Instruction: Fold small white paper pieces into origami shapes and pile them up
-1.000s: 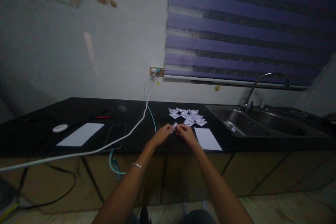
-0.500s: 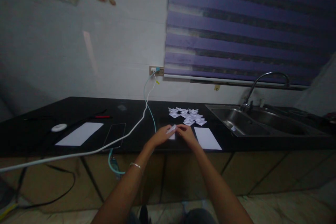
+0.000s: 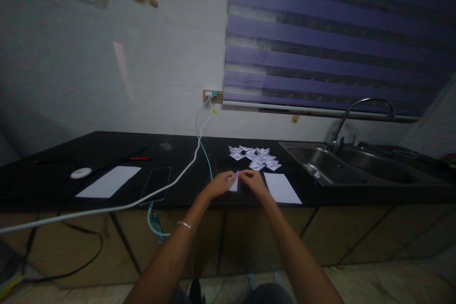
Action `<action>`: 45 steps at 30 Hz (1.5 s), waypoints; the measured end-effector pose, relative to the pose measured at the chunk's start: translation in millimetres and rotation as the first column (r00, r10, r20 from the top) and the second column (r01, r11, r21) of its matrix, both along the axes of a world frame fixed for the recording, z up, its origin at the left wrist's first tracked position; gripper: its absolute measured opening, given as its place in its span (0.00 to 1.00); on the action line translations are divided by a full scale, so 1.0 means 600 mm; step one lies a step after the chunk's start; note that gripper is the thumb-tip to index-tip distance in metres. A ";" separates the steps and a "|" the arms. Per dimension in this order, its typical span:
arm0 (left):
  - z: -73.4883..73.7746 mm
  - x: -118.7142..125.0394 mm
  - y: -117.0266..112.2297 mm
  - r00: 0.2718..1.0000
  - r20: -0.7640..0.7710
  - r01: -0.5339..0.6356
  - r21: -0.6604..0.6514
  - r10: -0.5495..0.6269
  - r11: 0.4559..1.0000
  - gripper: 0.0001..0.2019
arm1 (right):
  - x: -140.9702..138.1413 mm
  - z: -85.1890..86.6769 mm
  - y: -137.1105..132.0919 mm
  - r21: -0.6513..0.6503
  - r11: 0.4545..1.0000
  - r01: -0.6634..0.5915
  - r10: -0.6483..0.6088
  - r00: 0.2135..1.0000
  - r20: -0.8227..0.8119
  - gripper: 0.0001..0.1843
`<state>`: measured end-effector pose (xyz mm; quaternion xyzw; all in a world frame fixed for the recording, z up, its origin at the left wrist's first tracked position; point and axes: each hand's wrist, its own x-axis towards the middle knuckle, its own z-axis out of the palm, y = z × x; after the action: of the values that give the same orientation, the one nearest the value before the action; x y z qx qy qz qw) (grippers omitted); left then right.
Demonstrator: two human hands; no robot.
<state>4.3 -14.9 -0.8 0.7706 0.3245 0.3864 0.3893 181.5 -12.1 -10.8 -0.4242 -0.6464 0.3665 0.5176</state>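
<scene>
Between my hands is a small piece of folded white paper, near the front edge of the black counter. My left hand pinches its left side, thumb on top. The fingertips of my right hand close on its upper right corner. Just beyond my hands lies a cluster of several folded white paper pieces. To the right of my right hand rests a flat stack or sheet of white paper.
A second white sheet, a white roll, a red pen-like item and a phone lie on the left. A white cable crosses the counter from the wall socket. A steel sink is at right.
The upper flap of the paper in my hands has turned more upright, and more of the lower part shows. My hands have shifted only slightly.
</scene>
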 end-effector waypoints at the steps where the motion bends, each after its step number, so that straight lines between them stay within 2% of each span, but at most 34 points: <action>1: -0.001 -0.001 0.000 1.000 -0.010 0.000 0.007 0.000 1.000 0.20 | 0.000 -0.001 0.000 0.004 1.000 -0.009 0.009 1.000 -0.002 0.14; 5: -0.006 -0.004 0.004 0.998 -0.057 0.022 0.006 -0.021 1.000 0.19 | -0.001 -0.004 0.003 0.007 0.999 -0.043 0.043 0.999 0.006 0.10; 9: -0.011 -0.008 0.013 0.994 -0.041 0.097 -0.121 -0.103 0.988 0.21 | -0.001 -0.006 0.002 0.017 0.999 -0.039 0.038 0.999 0.036 0.08; 12: -0.015 -0.009 0.023 0.996 0.006 0.088 -0.160 -0.088 0.983 0.23 | 0.000 -0.004 -0.002 0.026 0.999 -0.048 0.047 0.998 0.052 0.09; 17: -0.022 -0.006 0.028 0.999 -0.014 0.033 -0.059 -0.033 0.998 0.20 | -0.001 0.000 -0.003 0.026 0.999 -0.028 0.027 1.000 0.016 0.09; 21: -0.024 0.000 0.025 0.996 -0.057 -0.074 0.020 0.075 0.997 0.20 | -0.004 0.003 -0.005 0.012 0.999 0.033 -0.031 0.996 -0.082 0.11; 27: -0.021 0.004 0.020 0.971 -0.130 -0.183 0.133 0.201 0.974 0.20 | -0.006 0.008 -0.013 0.098 0.995 0.033 -0.030 0.999 -0.030 0.12; 32: -0.019 0.002 0.017 0.968 -0.182 -0.143 0.165 0.172 0.976 0.19 | -0.007 -0.001 -0.003 0.113 0.993 0.037 -0.039 0.999 0.018 0.12; 38: -0.017 0.001 0.012 0.977 -0.147 -0.118 0.223 0.153 0.968 0.19 | -0.005 -0.001 -0.002 0.094 0.994 0.064 -0.069 0.996 0.057 0.14; 45: -0.011 0.004 0.009 0.986 -0.107 -0.111 0.161 0.129 0.981 0.20 | -0.007 0.010 -0.011 0.077 0.997 -0.032 0.026 0.996 0.083 0.14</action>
<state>6.5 -9.5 -7.6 0.7988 0.3618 0.3873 0.2848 177.3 -18.4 -4.6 -0.4089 -0.6870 0.3309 0.5014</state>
